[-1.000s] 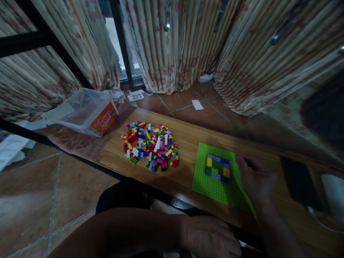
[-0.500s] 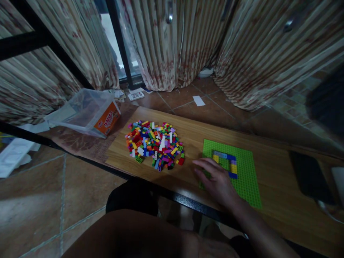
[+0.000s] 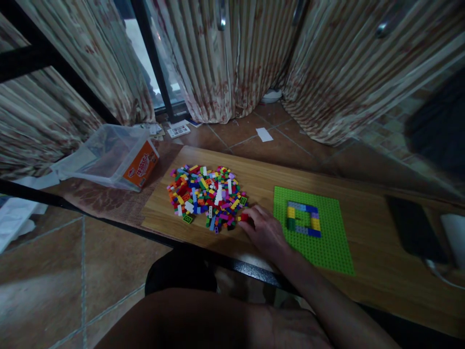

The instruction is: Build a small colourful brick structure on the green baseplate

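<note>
My right hand [image 3: 265, 231] reaches to the right edge of a heap of loose toy building bricks [image 3: 203, 196]. Its thumb and fingers close around a red brick [image 3: 244, 217] there, which still lies on the table. To the right of this hand lies a green studded baseplate [image 3: 334, 247]. On it, bricks in grey, yellow, blue, purple and green form a small square ring [image 3: 302, 229] with an open middle. My left hand [image 3: 290, 327] rests low in the view, dark and partly cut off by the bottom edge; its fingers cannot be made out.
A clear plastic box [image 3: 109, 157] with an orange label lies tilted at the table's left end. A dark phone-like slab [image 3: 416, 228] and a white object [image 3: 456, 237] with a cable are at the right. Curtains hang behind the wooden table [image 3: 236, 247].
My right hand has moved left from the baseplate's right side, across the plate, to the red brick at the heap's edge. My left hand stays low, now partly cut off.
</note>
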A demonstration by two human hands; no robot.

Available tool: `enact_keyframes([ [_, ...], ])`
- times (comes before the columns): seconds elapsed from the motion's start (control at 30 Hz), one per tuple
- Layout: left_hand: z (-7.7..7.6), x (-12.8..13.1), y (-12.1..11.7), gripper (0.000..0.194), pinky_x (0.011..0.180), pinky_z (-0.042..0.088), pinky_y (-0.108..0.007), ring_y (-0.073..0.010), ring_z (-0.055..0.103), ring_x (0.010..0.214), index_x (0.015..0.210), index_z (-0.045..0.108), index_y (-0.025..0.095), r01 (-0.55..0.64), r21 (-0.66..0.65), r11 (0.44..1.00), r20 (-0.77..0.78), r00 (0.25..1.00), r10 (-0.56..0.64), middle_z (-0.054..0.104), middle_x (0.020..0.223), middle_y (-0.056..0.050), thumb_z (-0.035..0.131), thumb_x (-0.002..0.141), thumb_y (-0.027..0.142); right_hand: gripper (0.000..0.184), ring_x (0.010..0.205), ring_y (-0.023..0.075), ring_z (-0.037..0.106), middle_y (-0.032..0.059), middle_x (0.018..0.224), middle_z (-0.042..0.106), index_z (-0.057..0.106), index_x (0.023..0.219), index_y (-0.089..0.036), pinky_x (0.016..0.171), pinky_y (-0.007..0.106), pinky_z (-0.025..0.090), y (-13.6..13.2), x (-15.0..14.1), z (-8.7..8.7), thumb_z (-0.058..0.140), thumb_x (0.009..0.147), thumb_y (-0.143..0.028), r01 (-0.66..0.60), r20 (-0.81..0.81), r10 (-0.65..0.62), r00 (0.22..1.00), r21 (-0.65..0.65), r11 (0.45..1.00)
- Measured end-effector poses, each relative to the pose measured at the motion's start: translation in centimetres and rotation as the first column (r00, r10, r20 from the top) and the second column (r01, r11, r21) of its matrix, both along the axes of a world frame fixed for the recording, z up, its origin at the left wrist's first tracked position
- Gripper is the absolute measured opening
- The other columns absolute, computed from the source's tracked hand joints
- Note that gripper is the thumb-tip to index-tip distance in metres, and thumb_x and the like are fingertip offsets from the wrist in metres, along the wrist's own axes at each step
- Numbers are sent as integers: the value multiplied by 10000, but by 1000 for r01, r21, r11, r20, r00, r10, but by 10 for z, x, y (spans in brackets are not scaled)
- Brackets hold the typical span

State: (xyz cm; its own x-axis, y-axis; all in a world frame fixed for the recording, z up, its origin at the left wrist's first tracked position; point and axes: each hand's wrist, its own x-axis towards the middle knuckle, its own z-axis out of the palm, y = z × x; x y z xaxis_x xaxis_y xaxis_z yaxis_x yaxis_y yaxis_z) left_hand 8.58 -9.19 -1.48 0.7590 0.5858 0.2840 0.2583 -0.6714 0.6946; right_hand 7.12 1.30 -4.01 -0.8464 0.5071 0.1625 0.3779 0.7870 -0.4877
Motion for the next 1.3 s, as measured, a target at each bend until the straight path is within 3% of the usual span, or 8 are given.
enact_keyframes([
  [0.13,2,7,9,198,729,542,-232,-134,686,883,666,642,237,105,82,991,-146,985,-92,749,872,15,609,852,177,146,858,211,631,55,930,668,615,996,-221,767,352,507,4,19,15,555,917,-328,51,-84,-64,994,-147,988],
  [0.23,-7,16,12,176,780,540,-289,-159,685,851,732,654,245,85,165,983,-201,978,-51,744,861,17,577,891,241,185,825,186,647,45,948,695,642,1027,-227,764,340,524,20,52,28,578,895,-340,129,-147,-176,973,-281,951],
  [0.37,-18,15,16,202,645,508,-303,-159,663,753,790,663,218,-97,243,965,-215,965,151,721,823,6,554,920,326,261,920,214,690,45,1027,734,688,1042,-238,851,389,550,60,108,37,636,832,-385,323,-223,-443,869,-422,847],
  [0.47,-20,4,28,260,599,467,-296,-148,631,684,738,644,204,-238,300,924,-184,936,301,695,762,16,542,924,355,270,938,230,701,51,1019,753,724,1012,-236,892,421,546,82,137,37,666,799,-392,400,-178,-510,841,-430,810],
  [0.57,-17,-13,43,280,627,453,-290,-144,616,688,715,622,185,-330,333,883,-186,895,405,675,736,0,510,932,322,218,956,226,699,49,1025,756,747,982,-247,890,412,547,88,145,32,642,821,-350,371,-132,-440,888,-359,857],
  [0.77,-13,-32,60,316,609,421,-278,-134,575,643,690,608,164,-499,335,799,-211,787,580,618,664,-13,457,946,272,214,987,202,683,15,1055,738,749,993,-301,934,420,527,88,135,21,588,864,-249,223,-109,-256,960,-249,942],
  [1.1,-22,-26,58,287,627,426,-266,-137,563,648,687,616,165,-511,292,808,-234,782,579,605,653,-5,496,926,270,230,988,195,658,18,1004,743,741,976,-268,920,404,512,88,131,20,543,905,-174,69,-96,-84,992,-149,986],
  [1.3,-21,-27,59,301,628,441,-262,-143,583,643,672,601,158,-525,297,797,-229,771,594,615,644,-10,489,928,267,233,938,195,657,15,981,742,737,1006,-276,863,385,515,90,128,21,520,937,-229,101,-48,-110,993,-150,983],
])
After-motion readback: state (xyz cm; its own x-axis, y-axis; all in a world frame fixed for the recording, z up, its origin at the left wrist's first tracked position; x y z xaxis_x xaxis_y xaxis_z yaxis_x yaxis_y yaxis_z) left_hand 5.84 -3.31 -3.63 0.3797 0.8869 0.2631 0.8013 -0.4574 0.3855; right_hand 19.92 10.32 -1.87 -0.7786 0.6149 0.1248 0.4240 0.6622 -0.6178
